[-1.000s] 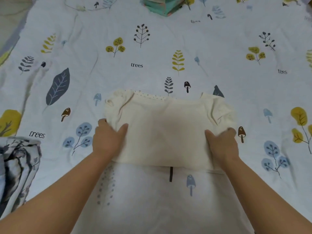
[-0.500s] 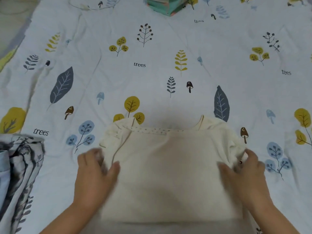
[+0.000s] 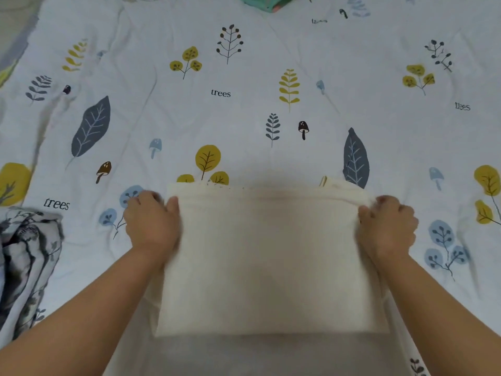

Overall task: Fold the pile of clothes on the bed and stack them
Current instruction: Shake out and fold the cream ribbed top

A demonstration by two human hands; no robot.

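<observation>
The left hand (image 3: 151, 223) grips the left edge of a folded cream garment (image 3: 271, 261), thumb lying on top of the cloth and the other fingers curled round the edge, their tips hidden beneath. The right hand (image 3: 387, 226) holds the opposite edge the same way, knuckles up, fingertips tucked out of sight. Both hands are blurred, so the exact finger positions are hard to read. The garment lies flat on the bedsheet (image 3: 244, 104), printed with leaves and mushrooms, near the bottom middle of the view; a bit of seam or collar peeks out at its far right corner, too small to identify. A grey patterned cloth (image 3: 24, 261) is cut off at the left border. A teal fabric item (image 3: 267, 1) is cropped by the top edge.
</observation>
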